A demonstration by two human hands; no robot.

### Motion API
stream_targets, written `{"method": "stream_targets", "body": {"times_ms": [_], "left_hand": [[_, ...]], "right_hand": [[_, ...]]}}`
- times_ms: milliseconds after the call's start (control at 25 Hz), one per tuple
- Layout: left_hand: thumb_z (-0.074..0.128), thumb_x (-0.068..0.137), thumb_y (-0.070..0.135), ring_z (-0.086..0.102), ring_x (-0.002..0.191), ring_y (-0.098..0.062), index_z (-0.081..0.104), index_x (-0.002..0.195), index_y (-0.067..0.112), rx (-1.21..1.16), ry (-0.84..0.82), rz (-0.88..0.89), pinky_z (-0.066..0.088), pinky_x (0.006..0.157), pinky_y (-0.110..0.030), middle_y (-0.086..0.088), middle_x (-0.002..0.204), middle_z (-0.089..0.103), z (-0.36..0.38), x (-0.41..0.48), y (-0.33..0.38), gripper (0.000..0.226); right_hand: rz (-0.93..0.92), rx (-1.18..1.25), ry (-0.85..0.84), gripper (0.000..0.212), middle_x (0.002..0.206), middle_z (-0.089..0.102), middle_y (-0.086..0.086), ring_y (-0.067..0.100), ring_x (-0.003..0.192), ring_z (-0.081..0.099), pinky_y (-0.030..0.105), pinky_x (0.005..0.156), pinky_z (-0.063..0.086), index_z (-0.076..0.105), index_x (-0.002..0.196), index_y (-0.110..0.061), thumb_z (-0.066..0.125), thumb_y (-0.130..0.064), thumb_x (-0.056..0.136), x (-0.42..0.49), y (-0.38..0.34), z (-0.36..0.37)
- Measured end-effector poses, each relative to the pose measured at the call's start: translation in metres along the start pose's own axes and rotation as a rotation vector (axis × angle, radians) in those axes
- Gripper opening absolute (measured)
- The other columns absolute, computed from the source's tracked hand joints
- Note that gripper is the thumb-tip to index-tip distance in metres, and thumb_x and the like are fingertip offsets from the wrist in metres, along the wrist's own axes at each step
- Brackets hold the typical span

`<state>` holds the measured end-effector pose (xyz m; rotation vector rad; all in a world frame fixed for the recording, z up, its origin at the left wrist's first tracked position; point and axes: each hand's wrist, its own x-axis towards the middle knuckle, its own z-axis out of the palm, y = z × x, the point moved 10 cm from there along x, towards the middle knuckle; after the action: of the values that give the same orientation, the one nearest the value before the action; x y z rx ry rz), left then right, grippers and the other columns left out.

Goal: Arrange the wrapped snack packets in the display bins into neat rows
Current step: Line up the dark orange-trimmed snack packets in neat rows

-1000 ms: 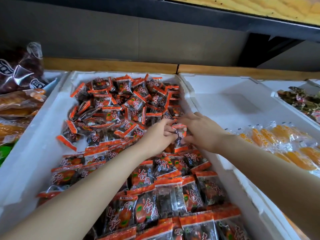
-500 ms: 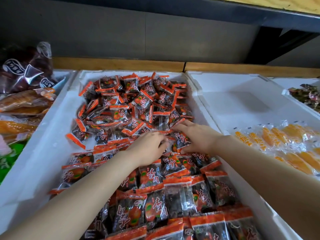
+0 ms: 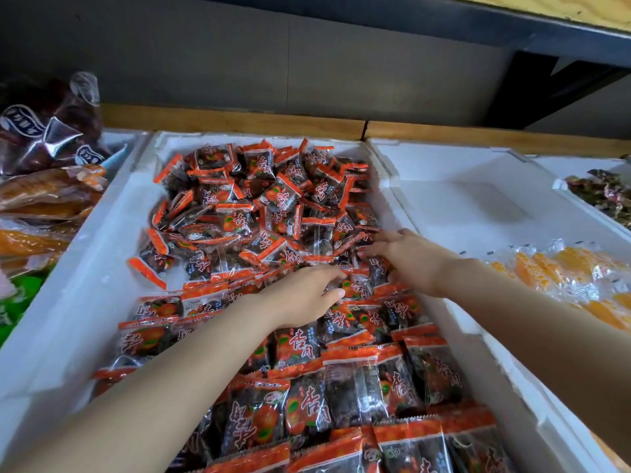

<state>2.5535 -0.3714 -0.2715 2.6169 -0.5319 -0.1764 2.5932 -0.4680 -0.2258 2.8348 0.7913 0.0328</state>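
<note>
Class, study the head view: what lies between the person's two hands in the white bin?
In the head view, orange-edged snack packets fill the gap between the left hand and the right hand, lying in the white bin.

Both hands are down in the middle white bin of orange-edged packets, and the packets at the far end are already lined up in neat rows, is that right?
Not quite. The left hand and right hand are in the middle white bin, but the far-end packets lie in a jumbled heap. The head view shows the neat rows at the near end instead.
</note>
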Motion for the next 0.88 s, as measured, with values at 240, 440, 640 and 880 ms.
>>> {"method": "stream_targets", "body": {"times_ms": [240, 440, 640, 880], "left_hand": [[0.03, 0.103, 0.037, 0.015, 0.146, -0.013, 0.027, 0.149, 0.021, 0.082, -0.046, 0.036, 0.012, 0.116, -0.03, 0.002, 0.158, 0.022, 0.008, 0.002, 0.006, 0.049], [0.039, 0.102, 0.034, 0.034, 0.135, -0.014, 0.041, 0.141, 0.02, 0.059, 0.157, 0.029, 0.028, 0.112, -0.033, 0.004, 0.146, 0.039, -0.017, 0.001, 0.003, 0.042], [0.05, 0.098, 0.028, 0.036, 0.136, -0.019, 0.036, 0.144, 0.02, -0.046, 0.413, -0.07, 0.027, 0.113, -0.038, 0.001, 0.151, 0.034, -0.062, 0.01, -0.031, 0.049], [0.06, 0.091, 0.035, 0.015, 0.144, -0.027, 0.019, 0.151, 0.025, 0.145, 0.266, -0.174, 0.011, 0.116, -0.046, -0.004, 0.157, 0.023, -0.069, 0.046, -0.043, 0.074]], "right_hand": [[-0.01, 0.086, -0.069, 0.066, 0.157, 0.014, 0.009, 0.02, 0.143, 0.02, 0.028, 0.115, 0.018, 0.01, 0.151, -0.011, 0.037, 0.006, 0.093, -0.012, -0.009, 0.017], [0.024, 0.25, 0.112, 0.061, 0.147, 0.033, 0.007, 0.023, 0.132, 0.036, 0.03, 0.105, 0.031, 0.023, 0.146, -0.014, 0.046, 0.002, 0.092, -0.011, -0.008, -0.006], [0.225, 0.53, 0.276, 0.047, 0.132, 0.049, 0.012, 0.027, 0.119, 0.048, 0.031, 0.095, 0.037, 0.034, 0.136, -0.007, 0.053, -0.018, 0.095, 0.021, 0.01, -0.026], [0.348, 0.74, 0.293, 0.047, 0.125, 0.058, 0.012, 0.025, 0.114, 0.054, 0.027, 0.087, 0.042, 0.043, 0.131, -0.005, 0.061, -0.022, 0.091, 0.049, 0.012, -0.009]]}}
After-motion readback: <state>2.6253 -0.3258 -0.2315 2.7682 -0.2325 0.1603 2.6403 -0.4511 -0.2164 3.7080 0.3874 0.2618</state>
